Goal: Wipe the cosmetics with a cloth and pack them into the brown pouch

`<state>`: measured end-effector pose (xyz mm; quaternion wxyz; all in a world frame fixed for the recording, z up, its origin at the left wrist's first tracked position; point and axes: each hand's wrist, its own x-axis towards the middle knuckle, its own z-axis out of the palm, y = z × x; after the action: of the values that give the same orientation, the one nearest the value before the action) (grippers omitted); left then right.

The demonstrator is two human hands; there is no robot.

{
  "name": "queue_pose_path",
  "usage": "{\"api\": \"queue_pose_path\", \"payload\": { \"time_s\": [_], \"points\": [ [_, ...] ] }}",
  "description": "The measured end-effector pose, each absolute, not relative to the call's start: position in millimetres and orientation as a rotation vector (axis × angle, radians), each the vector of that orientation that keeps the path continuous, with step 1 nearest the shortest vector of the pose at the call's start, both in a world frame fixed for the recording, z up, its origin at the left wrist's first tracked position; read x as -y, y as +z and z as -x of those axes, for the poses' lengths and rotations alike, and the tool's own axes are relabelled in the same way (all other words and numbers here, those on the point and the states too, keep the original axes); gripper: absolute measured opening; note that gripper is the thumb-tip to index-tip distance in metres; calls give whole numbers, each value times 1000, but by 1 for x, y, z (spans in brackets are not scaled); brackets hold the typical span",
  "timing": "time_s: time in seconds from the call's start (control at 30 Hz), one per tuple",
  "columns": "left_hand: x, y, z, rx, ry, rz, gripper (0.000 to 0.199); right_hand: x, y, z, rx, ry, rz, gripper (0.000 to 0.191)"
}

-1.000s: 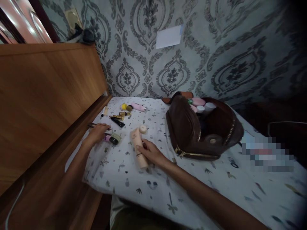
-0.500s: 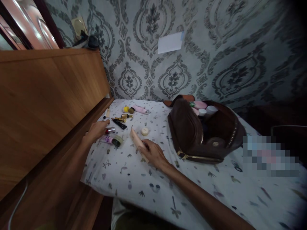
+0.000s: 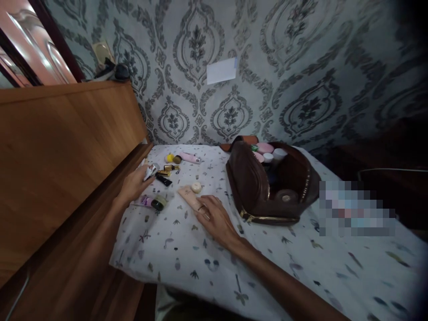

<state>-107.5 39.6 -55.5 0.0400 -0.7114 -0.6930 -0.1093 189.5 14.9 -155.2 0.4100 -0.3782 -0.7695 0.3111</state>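
My left hand (image 3: 133,183), at the left edge of the cloth, grips a small silvery tube (image 3: 153,170) that looks like a lipstick. My right hand (image 3: 216,219) has its fingers around the lower end of a beige squeeze tube (image 3: 187,196), partly hiding it. A small round cream-coloured pot (image 3: 196,187) sits just beyond that tube. Close to my left hand are a black tube (image 3: 163,180) and gold lipstick-like tubes (image 3: 171,168). A purple tube (image 3: 146,200) and a dark-ended green container (image 3: 158,203) lie nearer me.
An unzipped brown bag (image 3: 247,187) stands at the right, with pink and white containers (image 3: 268,157) inside. Toward the wall lie a pink tube (image 3: 190,158) and a yellow item (image 3: 170,158). A wooden panel (image 3: 73,147) rises on the left.
My left hand has lifted the silvery tube off the cloth. The beige tube has turned to show its broad printed face, still under my right hand. The camera view has shifted slightly.
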Motion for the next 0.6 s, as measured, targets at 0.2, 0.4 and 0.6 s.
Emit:
{"api": "queue_pose_path", "payload": {
  "time_s": [0.2,0.4,0.6],
  "points": [
    [-19,-47,24,2036,-2029,2312,40,6,-129,-186,1662,1248,728,43],
    [-1,-81,-47,2327,-2694,1934,53,18,-132,-185,1500,1501,639,47],
    [-9,-65,-49,2189,-2958,1819,49,20,-144,-187,1447,1664,624,43]
  ]
}}
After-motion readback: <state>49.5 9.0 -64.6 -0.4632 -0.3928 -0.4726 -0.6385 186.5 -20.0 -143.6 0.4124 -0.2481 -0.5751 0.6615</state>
